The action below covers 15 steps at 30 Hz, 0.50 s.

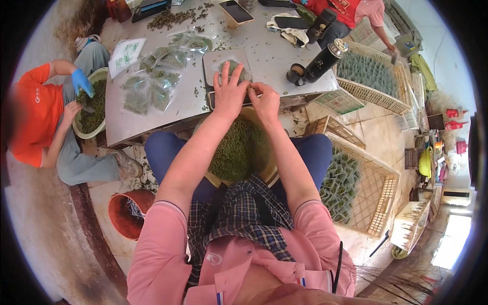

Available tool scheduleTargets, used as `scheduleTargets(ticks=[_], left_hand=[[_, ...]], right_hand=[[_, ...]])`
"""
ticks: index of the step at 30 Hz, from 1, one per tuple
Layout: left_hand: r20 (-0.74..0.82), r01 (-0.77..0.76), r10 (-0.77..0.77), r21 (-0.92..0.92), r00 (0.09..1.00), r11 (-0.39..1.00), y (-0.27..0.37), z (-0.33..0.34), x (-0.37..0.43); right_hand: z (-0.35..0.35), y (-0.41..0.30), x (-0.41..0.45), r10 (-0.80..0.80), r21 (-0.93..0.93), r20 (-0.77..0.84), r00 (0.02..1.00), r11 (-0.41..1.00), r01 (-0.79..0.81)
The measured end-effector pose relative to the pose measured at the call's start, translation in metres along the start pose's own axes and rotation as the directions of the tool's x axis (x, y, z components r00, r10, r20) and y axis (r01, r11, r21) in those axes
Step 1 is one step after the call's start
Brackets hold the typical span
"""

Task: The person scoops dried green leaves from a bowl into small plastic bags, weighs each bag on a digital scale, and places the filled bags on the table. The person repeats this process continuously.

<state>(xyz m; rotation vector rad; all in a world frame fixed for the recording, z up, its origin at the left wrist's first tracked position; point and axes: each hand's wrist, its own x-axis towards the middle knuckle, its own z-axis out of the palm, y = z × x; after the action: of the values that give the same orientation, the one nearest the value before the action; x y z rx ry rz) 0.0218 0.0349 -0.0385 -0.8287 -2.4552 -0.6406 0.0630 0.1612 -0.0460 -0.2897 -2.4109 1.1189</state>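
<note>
A clear plastic bag of dried green pellets [233,71] lies on the pan of a digital scale [209,70] at the table's near edge. My left hand [230,93] rests over the bag with fingers spread, partly hiding it. Close beside it, my right hand [265,100] has thumb and fingertips pinched together on what looks like a small green bit. Below both hands, between my knees, stands a round tub [271,176] filled with loose green pellets [234,152]. My forearms cross above its rim.
Several filled bags [158,82] and a stack of printed empty bags [127,53] lie left on the metal table [263,42]. A thermos [326,61] and cup [296,74] stand right. Crates [377,194] of bags flank me; a co-worker's gloved hand [82,82] reaches into another basin [85,131].
</note>
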Motion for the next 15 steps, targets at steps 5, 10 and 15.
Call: scheduleTargets(ticks=[5,10,15], left_hand=[[-0.034,0.000,-0.001,-0.021,0.999,1.000,-0.006,-0.002,0.002],[-0.058,0.039,-0.040,-0.028,0.997,0.999,-0.008,0.002,0.000],[-0.023,0.091,-0.093,-0.098,0.995,0.991,-0.021,0.003,-0.001]], right_hand=[[-0.003,-0.008,0.003,0.041,-0.005,0.054,0.998,0.999,-0.041],[0.001,0.003,0.008,-0.043,0.208,0.178,0.983,0.978,0.005],[-0.011,-0.009,-0.010,-0.139,0.503,0.417,0.898,0.859,-0.100]])
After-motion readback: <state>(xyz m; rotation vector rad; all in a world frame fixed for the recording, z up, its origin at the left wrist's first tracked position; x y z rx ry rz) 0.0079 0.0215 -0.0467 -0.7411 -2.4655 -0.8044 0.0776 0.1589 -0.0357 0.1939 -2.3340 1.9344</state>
